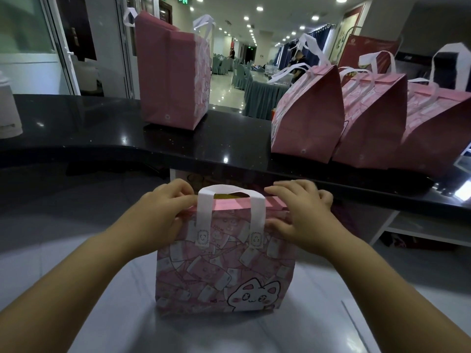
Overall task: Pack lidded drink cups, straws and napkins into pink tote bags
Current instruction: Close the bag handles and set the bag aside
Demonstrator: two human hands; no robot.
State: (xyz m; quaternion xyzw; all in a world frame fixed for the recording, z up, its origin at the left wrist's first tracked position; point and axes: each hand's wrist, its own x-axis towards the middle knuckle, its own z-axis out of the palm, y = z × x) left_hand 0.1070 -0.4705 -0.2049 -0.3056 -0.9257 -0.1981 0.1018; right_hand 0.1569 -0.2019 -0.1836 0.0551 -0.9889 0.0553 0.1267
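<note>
While the pink tote bag (pixel 224 271) stands upright on the pale surface (pixel 229 332) close in front of us, we see both hands at its folded top edge. Our left hand (pixel 165 207) pinches the left end of this edge, with the fingers curled over it, just beside the white handle (pixel 230 197). Our right hand (pixel 298 212) holds the right end, with the fingers laid over the fold and the thumb pressed on the front panel. A white cat drawing (pixel 254 294) is low on the front. Behind the bag runs a black counter (pixel 102 128). On it a tall pink bag (pixel 173 77) stands upright at the left, and three pink bags (pixel 308 110) lean in a row at the right, close together. What is inside the near bag we cannot tell.
</note>
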